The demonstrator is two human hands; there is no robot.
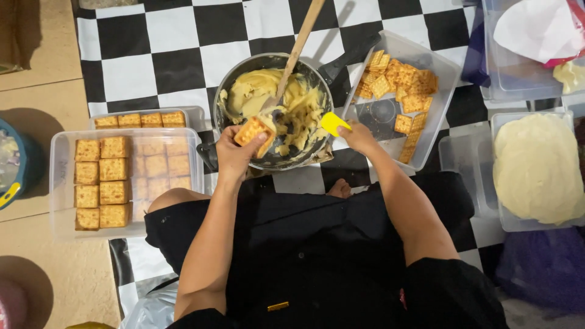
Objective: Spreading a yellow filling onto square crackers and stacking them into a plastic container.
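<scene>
The wooden spoon [298,52] runs out of the top edge, its bowl buried in the yellow custard [292,106]. The right hand [356,137] covers most of the yellow spatula [334,123], so only the blade shows. The pan's near rim [286,164] is partly hidden by the left hand [234,152] and its cracker [256,133]. At right, the dough tub [536,170] is cut by the frame. The far cracker box [146,119] sits half behind the near one [122,183]. A blue bowl [15,164] is cropped at the left edge.
</scene>
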